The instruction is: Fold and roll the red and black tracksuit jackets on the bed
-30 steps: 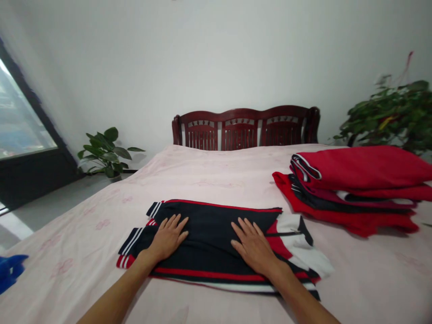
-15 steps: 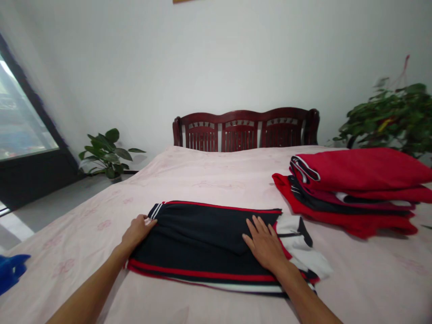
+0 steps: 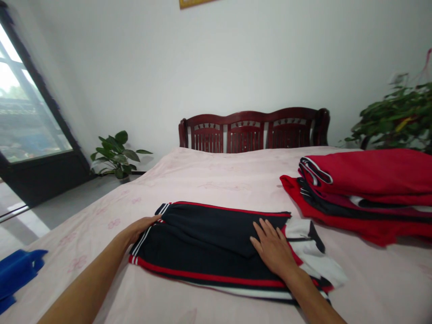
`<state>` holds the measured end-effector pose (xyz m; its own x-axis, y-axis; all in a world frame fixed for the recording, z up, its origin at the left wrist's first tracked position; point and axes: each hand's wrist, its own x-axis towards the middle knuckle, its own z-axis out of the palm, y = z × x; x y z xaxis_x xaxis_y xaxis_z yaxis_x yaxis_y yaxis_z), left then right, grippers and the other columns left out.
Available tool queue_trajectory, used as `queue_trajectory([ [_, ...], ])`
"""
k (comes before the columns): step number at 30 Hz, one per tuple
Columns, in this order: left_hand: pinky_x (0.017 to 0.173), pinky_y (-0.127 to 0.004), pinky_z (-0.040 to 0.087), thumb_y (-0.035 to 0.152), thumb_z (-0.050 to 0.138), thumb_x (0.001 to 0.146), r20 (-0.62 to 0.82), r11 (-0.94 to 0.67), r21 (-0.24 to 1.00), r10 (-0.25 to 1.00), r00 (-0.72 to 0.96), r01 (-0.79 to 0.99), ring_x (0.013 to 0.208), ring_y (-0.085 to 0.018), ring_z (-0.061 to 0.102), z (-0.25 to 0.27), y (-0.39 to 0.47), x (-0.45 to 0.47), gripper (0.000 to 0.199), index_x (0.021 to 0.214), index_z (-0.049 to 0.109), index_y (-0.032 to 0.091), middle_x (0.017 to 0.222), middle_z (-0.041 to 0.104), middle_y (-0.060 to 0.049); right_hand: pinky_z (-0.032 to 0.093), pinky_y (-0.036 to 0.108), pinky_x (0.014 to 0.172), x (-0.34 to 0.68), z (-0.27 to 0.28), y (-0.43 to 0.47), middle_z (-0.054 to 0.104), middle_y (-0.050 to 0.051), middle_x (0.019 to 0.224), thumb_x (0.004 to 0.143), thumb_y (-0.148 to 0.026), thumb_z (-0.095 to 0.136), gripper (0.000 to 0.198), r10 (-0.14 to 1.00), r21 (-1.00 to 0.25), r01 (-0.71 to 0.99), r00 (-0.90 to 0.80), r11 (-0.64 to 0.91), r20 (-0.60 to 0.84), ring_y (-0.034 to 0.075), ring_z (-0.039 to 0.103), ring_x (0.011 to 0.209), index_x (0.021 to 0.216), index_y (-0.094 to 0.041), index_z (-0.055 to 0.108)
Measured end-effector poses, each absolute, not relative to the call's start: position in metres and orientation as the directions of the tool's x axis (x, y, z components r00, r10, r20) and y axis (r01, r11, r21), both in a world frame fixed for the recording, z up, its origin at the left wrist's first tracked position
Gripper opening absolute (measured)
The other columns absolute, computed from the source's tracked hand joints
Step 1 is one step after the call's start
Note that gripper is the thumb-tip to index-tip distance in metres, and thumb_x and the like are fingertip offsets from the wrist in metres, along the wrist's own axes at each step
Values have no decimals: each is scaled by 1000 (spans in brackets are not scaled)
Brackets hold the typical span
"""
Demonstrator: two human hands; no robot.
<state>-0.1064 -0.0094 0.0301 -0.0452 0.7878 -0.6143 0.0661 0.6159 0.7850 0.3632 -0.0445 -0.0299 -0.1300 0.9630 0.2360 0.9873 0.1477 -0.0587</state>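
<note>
A folded navy tracksuit jacket (image 3: 209, 243) with red piping lies flat on the bed. White and red parts stick out at its right end. Striped ribbing runs along its left edge, where my left hand (image 3: 143, 226) grips the hem; some of its fingers are hidden. My right hand (image 3: 273, 247) rests palm down on the right part of the jacket, fingers spread.
To the right stands a stack of folded red and dark clothes (image 3: 367, 175). Blue cloth (image 3: 20, 272) lies at the left edge of the pink bedsheet (image 3: 222, 175). Beyond are a wooden headboard (image 3: 245, 130), a potted plant (image 3: 118, 155) and a leafy plant (image 3: 398, 114).
My left hand has shifted slightly along the striped hem, uncovering more of its lower part. My right hand stays on the jacket. The view has turned a little left.
</note>
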Motion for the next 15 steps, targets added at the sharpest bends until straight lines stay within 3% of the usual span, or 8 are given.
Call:
queue_trajectory([
  [6, 83, -43, 63, 54, 83, 61, -600, 600, 800, 800, -3, 3, 90, -35, 75, 28, -8, -100, 43, 79, 71, 17, 84, 79, -14, 21, 56, 118, 362, -29, -45, 40, 14, 156, 96, -46, 40, 57, 957, -85, 984, -127, 154, 262, 32, 31, 147, 145, -17, 50],
  [10, 75, -44, 64, 48, 82, 61, -588, 590, 808, 805, -79, 6, 80, -36, 76, 27, -4, -93, 35, 70, 68, 18, 75, 77, -14, 18, 54, 121, 347, -14, -48, 45, 13, 153, 92, -25, 40, 51, 948, -150, 966, -163, 209, 272, 31, 31, 147, 140, -15, 57],
  [12, 72, -44, 64, 43, 81, 64, -525, 529, 849, 843, -118, 2, 73, -33, 75, 28, -1, -89, 30, 72, 67, 17, 71, 76, -13, 19, 48, 122, 327, 1, -49, 45, 11, 153, 88, -17, 40, 54, 927, -258, 910, -249, 323, 280, 27, 30, 147, 140, -15, 56],
  [15, 69, -41, 63, 36, 79, 66, -425, 432, 902, 890, -165, 8, 66, -27, 73, 33, 2, -83, 26, 79, 66, 18, 69, 74, -7, 23, 41, 122, 281, 19, -47, 40, 11, 156, 91, -25, 42, 56, 884, -541, 699, -358, 467, 301, 22, 31, 147, 145, -14, 49],
])
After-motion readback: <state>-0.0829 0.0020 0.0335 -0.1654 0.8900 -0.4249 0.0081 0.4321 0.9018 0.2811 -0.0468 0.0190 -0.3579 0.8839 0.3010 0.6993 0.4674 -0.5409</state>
